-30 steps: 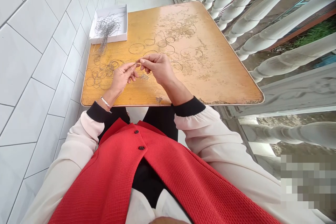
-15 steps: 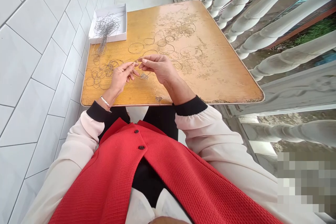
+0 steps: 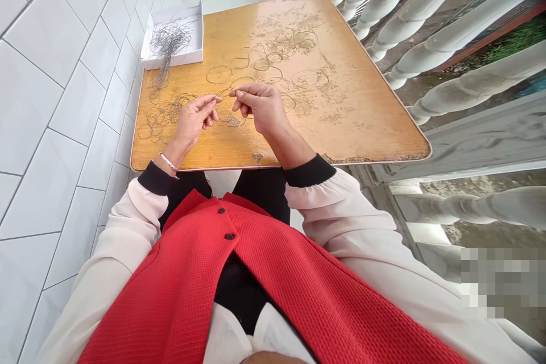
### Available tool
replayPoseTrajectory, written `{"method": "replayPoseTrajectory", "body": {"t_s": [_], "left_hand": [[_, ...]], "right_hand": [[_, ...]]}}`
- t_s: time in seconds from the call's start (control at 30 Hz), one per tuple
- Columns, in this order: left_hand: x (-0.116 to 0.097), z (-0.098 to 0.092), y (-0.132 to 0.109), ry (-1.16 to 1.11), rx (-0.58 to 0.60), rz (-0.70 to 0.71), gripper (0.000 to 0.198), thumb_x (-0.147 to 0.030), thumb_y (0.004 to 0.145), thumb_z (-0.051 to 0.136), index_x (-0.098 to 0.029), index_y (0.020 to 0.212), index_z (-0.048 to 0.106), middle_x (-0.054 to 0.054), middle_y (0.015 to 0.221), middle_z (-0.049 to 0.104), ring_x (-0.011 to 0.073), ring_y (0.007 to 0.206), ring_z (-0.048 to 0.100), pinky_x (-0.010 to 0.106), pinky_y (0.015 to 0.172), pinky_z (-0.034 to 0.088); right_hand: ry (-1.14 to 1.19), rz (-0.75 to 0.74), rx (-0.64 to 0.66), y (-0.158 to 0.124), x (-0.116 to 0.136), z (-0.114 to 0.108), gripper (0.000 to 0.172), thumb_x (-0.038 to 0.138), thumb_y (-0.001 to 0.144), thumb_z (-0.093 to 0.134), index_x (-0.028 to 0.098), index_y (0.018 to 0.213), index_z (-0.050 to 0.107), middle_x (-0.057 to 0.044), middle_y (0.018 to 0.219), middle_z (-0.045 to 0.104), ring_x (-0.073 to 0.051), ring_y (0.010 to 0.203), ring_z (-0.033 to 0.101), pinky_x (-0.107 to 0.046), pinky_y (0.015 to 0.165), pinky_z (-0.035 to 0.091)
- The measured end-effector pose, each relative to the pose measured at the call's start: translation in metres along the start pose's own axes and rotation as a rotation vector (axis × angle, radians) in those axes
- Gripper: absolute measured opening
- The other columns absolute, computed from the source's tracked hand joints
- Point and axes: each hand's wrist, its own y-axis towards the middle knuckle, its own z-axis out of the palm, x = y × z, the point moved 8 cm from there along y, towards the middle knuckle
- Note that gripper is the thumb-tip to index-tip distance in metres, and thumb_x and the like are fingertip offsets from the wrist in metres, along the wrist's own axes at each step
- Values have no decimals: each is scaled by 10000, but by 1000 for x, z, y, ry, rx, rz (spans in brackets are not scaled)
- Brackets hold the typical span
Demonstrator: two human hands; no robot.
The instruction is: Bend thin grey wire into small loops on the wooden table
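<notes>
A thin dark wire (image 3: 224, 91) spans the short gap between my two hands above the table. My left hand (image 3: 195, 118) pinches its left end between thumb and fingertips. With thumb and forefinger, my right hand (image 3: 261, 104) grips the wire on the other side. Part of a loop hangs below the hands, over a dark worn patch (image 3: 232, 120). Left of my left hand lies a tangle of wire rings (image 3: 160, 116). Beyond my hands, several separate wire rings (image 3: 268, 74) are spread over the tabletop.
The worn wooden table (image 3: 367, 131) has a peeling front edge. At its far left stands a shallow white box (image 3: 181, 59) with a bundle of loose wires (image 3: 169, 42) sticking out. A tiled wall (image 3: 63, 102) runs along the left, a white balustrade (image 3: 409, 23) along the right.
My hands have moved slightly apart, and more of the wire shows between them. The right fingers have curled in more. The view has shifted a little.
</notes>
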Motion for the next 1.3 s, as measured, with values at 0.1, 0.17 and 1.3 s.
{"method": "replayPoseTrajectory", "body": {"t_s": [0.1, 0.17, 1.3], "left_hand": [[5, 1, 1, -9, -6, -8, 167, -175, 992, 601, -178, 906, 745, -57, 569, 616, 14, 438, 480, 164, 457, 322], [7, -1, 2, -18, -22, -6, 152, -190, 989, 610, -171, 924, 746, -47, 590, 642, 16, 457, 514, 161, 463, 329], [-13, -15, -3, 37, -70, 2, 277, -446, 983, 604, -198, 1063, 697, 54, 1009, 759, 120, 864, 717, 188, 680, 537]], "right_hand": [[3, 14, -6, 2, -2, 0, 159, 143, 886, 694, 151, 727, 698, 29, 550, 616, -31, 419, 424, -182, 444, 351], [6, 27, 9, 3, -5, 1, 142, 179, 896, 701, 157, 755, 701, 25, 571, 626, -38, 443, 458, -176, 463, 385], [227, 145, -140, -24, -33, -7, 147, 207, 921, 674, 182, 785, 724, 2, 739, 731, -56, 614, 642, -147, 562, 509]]}}
